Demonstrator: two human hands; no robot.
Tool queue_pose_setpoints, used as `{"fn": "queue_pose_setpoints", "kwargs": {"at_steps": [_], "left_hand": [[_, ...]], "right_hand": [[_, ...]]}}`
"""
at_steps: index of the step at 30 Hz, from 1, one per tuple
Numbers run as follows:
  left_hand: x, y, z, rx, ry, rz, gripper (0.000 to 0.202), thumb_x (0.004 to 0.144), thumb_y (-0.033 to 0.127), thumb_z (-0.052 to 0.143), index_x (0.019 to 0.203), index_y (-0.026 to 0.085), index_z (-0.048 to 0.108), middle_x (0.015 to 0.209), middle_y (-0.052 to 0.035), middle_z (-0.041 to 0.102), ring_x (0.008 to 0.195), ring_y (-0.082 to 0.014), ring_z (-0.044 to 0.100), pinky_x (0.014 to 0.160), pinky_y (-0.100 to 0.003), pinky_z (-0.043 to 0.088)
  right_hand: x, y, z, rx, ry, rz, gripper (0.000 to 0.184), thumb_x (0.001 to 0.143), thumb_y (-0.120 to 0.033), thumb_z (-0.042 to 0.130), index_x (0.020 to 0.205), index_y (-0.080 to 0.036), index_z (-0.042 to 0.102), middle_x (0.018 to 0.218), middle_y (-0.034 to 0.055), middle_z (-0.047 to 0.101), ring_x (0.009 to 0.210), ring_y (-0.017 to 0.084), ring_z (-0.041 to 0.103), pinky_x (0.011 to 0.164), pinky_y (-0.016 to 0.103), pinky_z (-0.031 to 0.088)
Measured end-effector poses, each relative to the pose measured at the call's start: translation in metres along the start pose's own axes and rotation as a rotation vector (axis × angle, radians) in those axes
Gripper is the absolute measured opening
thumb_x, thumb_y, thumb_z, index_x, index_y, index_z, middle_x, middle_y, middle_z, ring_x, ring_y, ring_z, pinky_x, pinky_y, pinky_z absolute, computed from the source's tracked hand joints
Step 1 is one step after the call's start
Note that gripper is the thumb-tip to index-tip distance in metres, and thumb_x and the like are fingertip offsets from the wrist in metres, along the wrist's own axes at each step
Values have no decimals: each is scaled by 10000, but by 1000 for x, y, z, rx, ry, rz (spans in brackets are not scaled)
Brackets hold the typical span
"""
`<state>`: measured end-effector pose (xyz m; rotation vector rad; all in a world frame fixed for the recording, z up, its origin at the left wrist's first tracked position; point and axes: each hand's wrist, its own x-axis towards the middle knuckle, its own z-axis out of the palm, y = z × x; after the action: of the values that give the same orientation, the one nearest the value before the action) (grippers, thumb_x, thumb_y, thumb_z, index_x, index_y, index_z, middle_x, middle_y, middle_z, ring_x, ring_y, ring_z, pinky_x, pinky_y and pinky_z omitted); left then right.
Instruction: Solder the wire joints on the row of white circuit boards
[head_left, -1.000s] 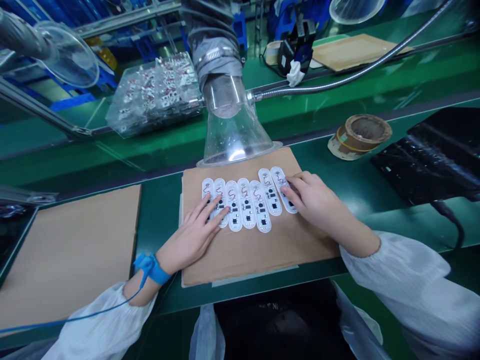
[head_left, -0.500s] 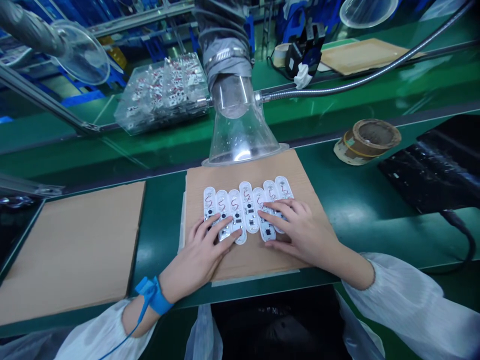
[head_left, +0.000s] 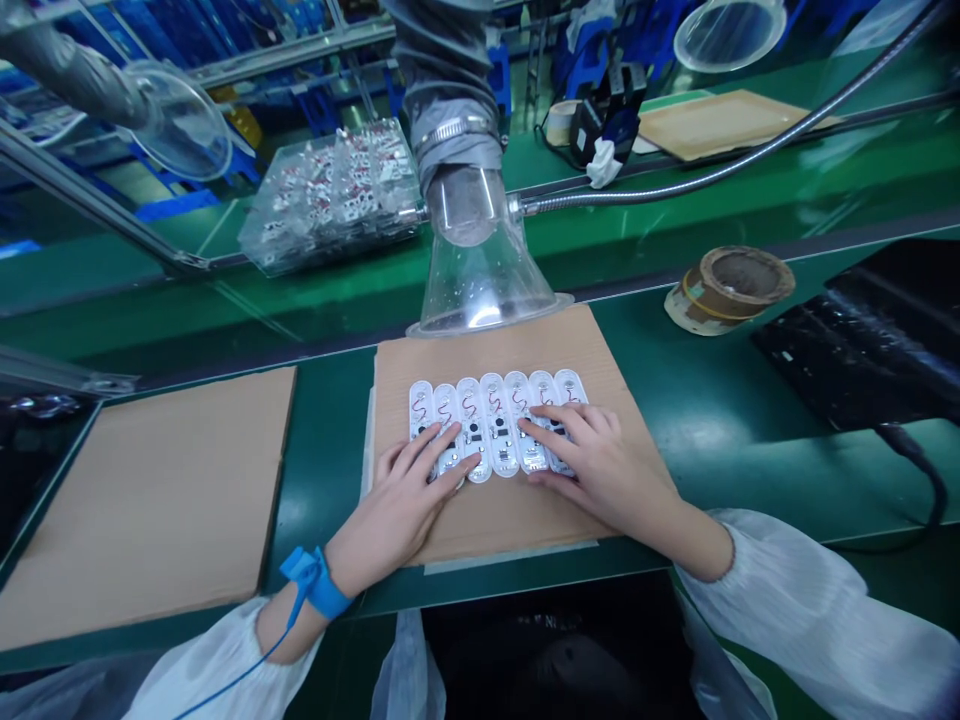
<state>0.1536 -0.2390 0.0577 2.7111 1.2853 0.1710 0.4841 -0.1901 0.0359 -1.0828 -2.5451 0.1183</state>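
Note:
Several white, round-ended plastic pieces (head_left: 497, 455) stand side by side in a nearly even row, each with thin red wires and small dark electronic parts inside. Beneath them lies a brown cardboard sheet (head_left: 510, 525). My left hand (head_left: 390, 510), with a blue strap (head_left: 319, 585) at the wrist, rests spread on the lower left pieces and partly covers them. On the right end of the row, my right hand (head_left: 604, 460) lies with fingers apart, its fingertips touching the pieces and its thumb by their lower edge. Neither hand grips a piece.
A clear funnel-shaped hood (head_left: 484, 280) hangs just behind the row. Another cardboard sheet (head_left: 150, 490) lies at left. At right are a cardboard tape core (head_left: 727, 290) and a black covered object (head_left: 870, 340) with a cable. Bagged parts (head_left: 334, 200) sit at the back.
The pieces were staggered at uneven heights and now line up almost level, closer together. Both hands have stayed at the row's ends with small finger shifts. The view has tilted slightly.

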Motion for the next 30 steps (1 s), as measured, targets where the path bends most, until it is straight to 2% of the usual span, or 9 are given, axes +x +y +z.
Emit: {"fn": "queue_pose_setpoints", "kwargs": {"at_steps": [3,5,8,11,15,19,25,27,30], "left_hand": [[2,2,-17,-92,74,-20,482,1176,230,419,1640,325,511,1733,-152,493,1596,-393,428,1168,-621,488],[8,9,-31,-269,90,-42,396,1187,257,375,1488,294,629,1502,-150,677,1389,-340,608,1086,-539,550],[26,31,-44,-636,-123,-44,362,1186,274,338,1253,242,693,1137,-87,772,998,-230,721,908,-386,612],[49,53,-44,-797,-310,-15,302,1142,281,413,1139,219,709,1144,-80,783,1008,-229,733,931,-375,615],[64,62,-42,-843,-377,-68,335,1123,316,445,967,220,725,982,-59,780,905,-213,707,859,-356,565],[55,49,-47,-995,-396,-257,355,1101,494,558,946,231,740,823,-17,724,696,-163,595,649,-295,471],[32,28,-42,-900,-17,-348,412,1085,597,603,942,262,795,898,-63,793,823,-227,714,714,-331,549],[33,26,-42,-875,-43,-308,445,1109,603,559,941,259,787,902,-61,796,834,-230,726,728,-336,554],[41,31,-47,-861,-235,-218,460,1149,567,483,951,245,745,875,-37,761,783,-199,689,701,-313,528]], "right_hand": [[-3,1,-5,42,49,11,593,1034,-540,793,1495,-190,663,1466,202,668,1274,395,626,1012,553,536],[-3,-4,-15,83,157,-10,652,1018,-609,786,1500,-188,656,1398,202,679,1246,379,636,1012,532,550],[2,-26,-35,164,293,-163,674,1072,-661,675,1565,-208,602,1373,175,683,1269,337,623,1079,498,530],[10,-46,-47,177,231,-306,492,1170,-489,587,1566,-197,604,1383,142,703,1303,308,593,1112,488,469],[9,-38,-44,125,138,-320,339,1220,-285,469,1116,-152,763,913,59,708,854,226,572,790,402,425],[-14,-10,-44,220,144,-259,445,1225,-324,473,856,-184,678,754,19,625,718,185,517,656,344,371],[-55,6,-55,317,330,58,309,1194,-255,519,975,-201,730,772,34,702,680,172,623,632,307,466],[-63,8,-60,314,354,77,286,1174,-240,548,964,-211,740,748,34,695,656,181,608,618,317,464],[-68,12,-67,329,354,97,296,1175,-263,558,945,-212,739,717,33,664,645,188,580,611,326,452]]}}
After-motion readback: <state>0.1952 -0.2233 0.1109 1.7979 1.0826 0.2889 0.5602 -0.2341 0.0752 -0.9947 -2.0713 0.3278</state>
